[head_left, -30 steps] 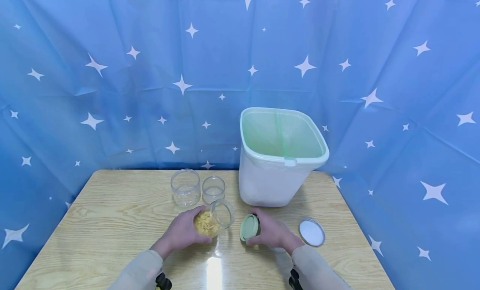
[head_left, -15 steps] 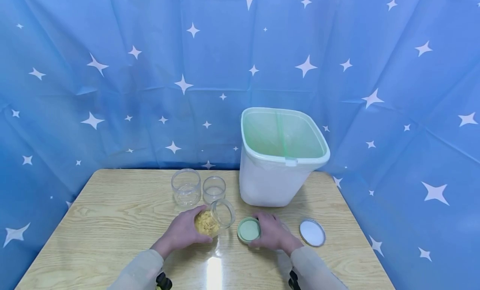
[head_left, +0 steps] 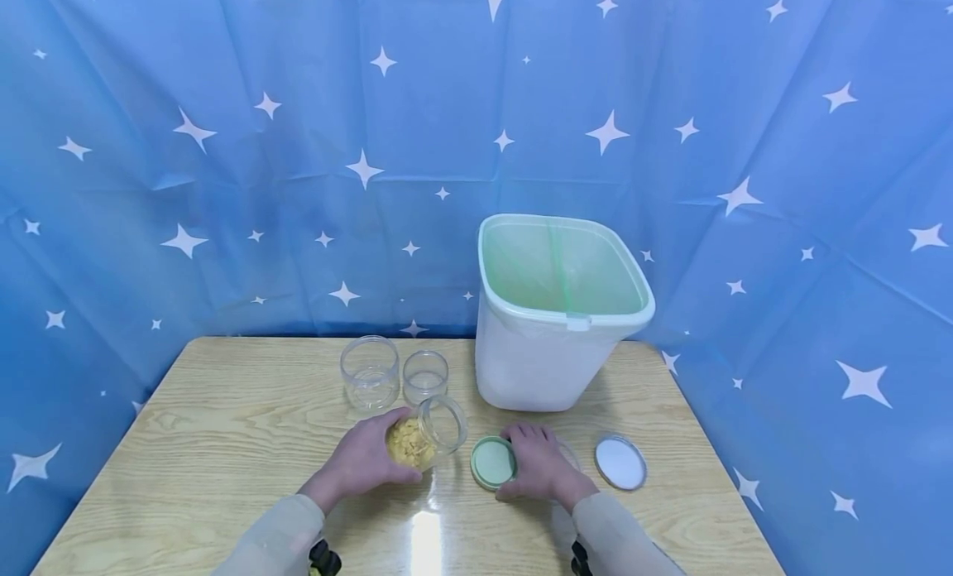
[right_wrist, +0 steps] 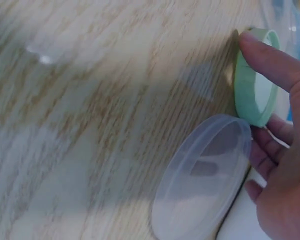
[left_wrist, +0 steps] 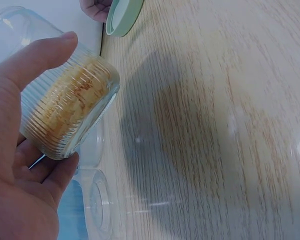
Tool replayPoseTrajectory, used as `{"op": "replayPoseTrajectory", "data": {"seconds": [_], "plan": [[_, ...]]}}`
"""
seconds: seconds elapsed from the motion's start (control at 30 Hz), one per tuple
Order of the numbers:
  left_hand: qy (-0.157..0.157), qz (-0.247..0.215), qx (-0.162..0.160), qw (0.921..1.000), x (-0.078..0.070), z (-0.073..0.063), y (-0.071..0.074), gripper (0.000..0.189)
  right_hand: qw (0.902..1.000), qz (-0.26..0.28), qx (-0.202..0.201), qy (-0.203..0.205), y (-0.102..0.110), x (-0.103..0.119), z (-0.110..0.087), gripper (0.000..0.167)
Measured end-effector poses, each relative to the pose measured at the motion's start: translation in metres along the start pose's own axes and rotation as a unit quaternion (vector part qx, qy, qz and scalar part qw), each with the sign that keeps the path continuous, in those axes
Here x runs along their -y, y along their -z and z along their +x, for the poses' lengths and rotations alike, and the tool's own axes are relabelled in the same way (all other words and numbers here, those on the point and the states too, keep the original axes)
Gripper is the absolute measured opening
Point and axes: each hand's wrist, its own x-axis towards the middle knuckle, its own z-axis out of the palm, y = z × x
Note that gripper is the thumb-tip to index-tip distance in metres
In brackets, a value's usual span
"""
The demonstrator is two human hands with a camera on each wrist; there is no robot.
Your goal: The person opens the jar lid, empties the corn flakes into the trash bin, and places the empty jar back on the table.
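Observation:
My left hand point(head_left: 366, 458) holds a clear glass jar point(head_left: 442, 425) tilted, its mouth facing right and yellow flakes point(head_left: 409, 444) inside. Ribbed glass shows in the left wrist view, with thumb and fingers round the jar point(left_wrist: 72, 107). On the table to the right lies a round green lid point(head_left: 493, 463), its recessed side up. My right hand point(head_left: 539, 464) has it by its right side, thumb on one edge and fingers at the opposite one, as the right wrist view shows. Partly hidden under that hand is a translucent lid point(right_wrist: 202, 175).
Two clear containers, a larger one point(head_left: 370, 373) and a smaller one point(head_left: 425, 373), stand behind the jar. A tall white bin point(head_left: 532, 365) with a green liner is at the back right. A white round lid point(head_left: 621, 462) lies to the right on the wooden table point(head_left: 223, 427).
The right hand has lowered the green lid from tilted to flat on the table, then shifted slightly right. The left hand and its jar stay in place.

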Motion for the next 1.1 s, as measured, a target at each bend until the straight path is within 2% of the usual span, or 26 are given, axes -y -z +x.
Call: {"op": "replayPoseTrajectory", "data": {"seconds": [0.23,0.43,0.53,0.6,0.7,0.97,1.1], "plan": [[0.000,-0.002,0.000,1.0000,-0.001,0.000,0.000,0.099,0.9999,0.004,0.007,-0.006,0.013,0.000,-0.003,0.089],[0.000,-0.006,0.003,1.0000,-0.002,0.001,0.002,0.099,0.9956,0.088,0.026,-0.018,0.043,-0.006,-0.011,0.065],[0.003,-0.009,0.002,1.0000,-0.003,0.001,0.004,0.100,0.9905,0.133,0.035,-0.010,0.059,-0.014,-0.017,0.057],[0.002,-0.008,0.001,1.0000,-0.005,0.002,0.005,0.101,0.9891,0.142,0.040,0.000,0.069,-0.019,-0.021,0.054],[0.004,-0.008,0.000,1.0000,-0.007,0.002,0.008,0.102,0.9909,0.128,0.043,-0.002,0.081,-0.027,-0.026,0.051],[-0.009,0.000,0.000,1.0000,-0.013,0.005,0.018,0.102,0.9922,0.113,0.024,-0.046,0.112,-0.049,-0.038,0.039],[-0.013,0.006,-0.005,0.9999,-0.019,0.006,0.024,0.099,0.9944,0.082,0.013,-0.066,0.135,-0.059,-0.044,0.041]]}}
